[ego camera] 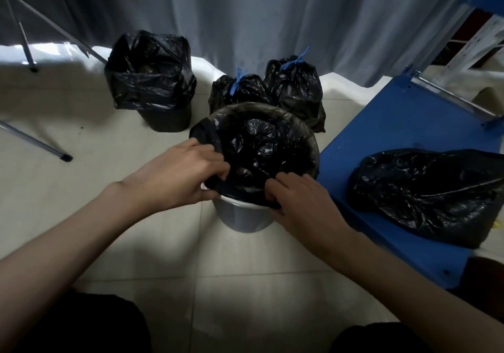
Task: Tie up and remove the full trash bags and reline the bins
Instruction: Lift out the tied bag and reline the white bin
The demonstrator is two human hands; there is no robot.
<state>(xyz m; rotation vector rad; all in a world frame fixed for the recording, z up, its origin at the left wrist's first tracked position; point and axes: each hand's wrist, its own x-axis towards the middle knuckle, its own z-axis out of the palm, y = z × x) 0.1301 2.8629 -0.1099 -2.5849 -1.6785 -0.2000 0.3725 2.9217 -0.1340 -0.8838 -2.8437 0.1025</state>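
Both our left hand (180, 172) and right hand (297, 200) pinch the thin, slippery, crumpling black liner (261, 148) at the near rim of the bin (240, 216), our surest hold.

Dim room on my feed, and the corners fall off into dark vignette. Daylight glows under the hem of the grey curtain (245, 12), washing the pale floor tiles (68, 183) nearest it. Small glints speckle the black liner (261, 145); its folds are otherwise lost in black. Soft shadow pools below the forearms. Straight lines bow at the edges, wide-angle warp, and the blue shelf (409, 123) looks slightly soft.
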